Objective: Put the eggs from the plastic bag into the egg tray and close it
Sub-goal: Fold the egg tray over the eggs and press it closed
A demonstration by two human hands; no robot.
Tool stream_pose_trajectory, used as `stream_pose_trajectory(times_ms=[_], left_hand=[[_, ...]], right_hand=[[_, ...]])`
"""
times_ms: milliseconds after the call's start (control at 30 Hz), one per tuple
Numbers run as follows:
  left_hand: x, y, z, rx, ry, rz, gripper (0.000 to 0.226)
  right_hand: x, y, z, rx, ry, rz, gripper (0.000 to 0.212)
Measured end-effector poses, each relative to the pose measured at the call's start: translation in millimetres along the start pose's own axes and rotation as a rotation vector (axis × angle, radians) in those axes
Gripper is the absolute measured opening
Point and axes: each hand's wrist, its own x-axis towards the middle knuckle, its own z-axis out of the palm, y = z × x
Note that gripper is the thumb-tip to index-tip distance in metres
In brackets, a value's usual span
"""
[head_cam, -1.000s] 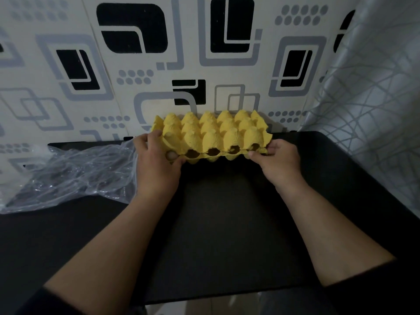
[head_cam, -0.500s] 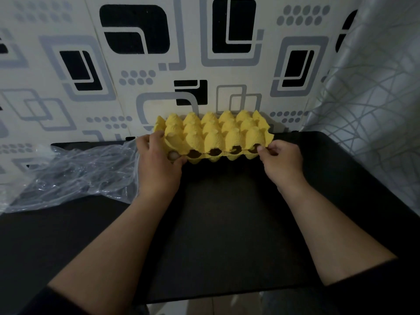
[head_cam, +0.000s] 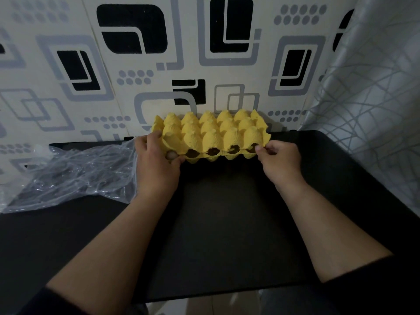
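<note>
Black table [head_cam: 227, 223] takes up most of the view, patterned wall [head_cam: 136, 64] behind it. Yellow egg tray [head_cam: 211, 135] sits at the table's far edge against the wall, lid half down over the base, bumps up; dark gaps show along the front seam. Clear plastic bag [head_cam: 68, 173] lies crumpled and flat just left of the tray, touching the left hand's side. Left hand [head_cam: 156, 169] clamps the tray's front-left corner, thumb on the lid. Right hand [head_cam: 279, 162] pinches the tray's front-right corner with fingertips. Can't make out eggs through the gaps.
</note>
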Motion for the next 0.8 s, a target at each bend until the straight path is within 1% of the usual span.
stream_pose_trajectory(times_ms=[133, 233, 433, 600, 800], left_hand=[[-0.1, 4.6, -2.1, -0.011, 0.015, -0.043, 0.06], [-0.2, 6.0, -2.6, -0.02, 0.021, -0.07, 0.053], [0.3, 4.9, -2.2, -0.011, 0.043, -0.064, 0.052], [2.2, 2.4, -2.3, -0.002, 0.039, -0.06, 0.051], [-0.7, 6.8, -4.8, -0.01, 0.023, -0.078, 0.055]], right_hand=[[-0.2, 0.1, 0.1, -0.001, -0.002, -0.001, 0.019], [-0.1, -0.3, 0.4, 0.013, -0.007, 0.011, 0.019], [-1.1, -0.8, -0.9, 0.002, -0.014, 0.015, 0.018], [-0.6, -0.3, 1.2, 0.0, -0.011, 0.012, 0.021], [0.8, 1.6, 2.2, 0.007, 0.005, 0.015, 0.017]])
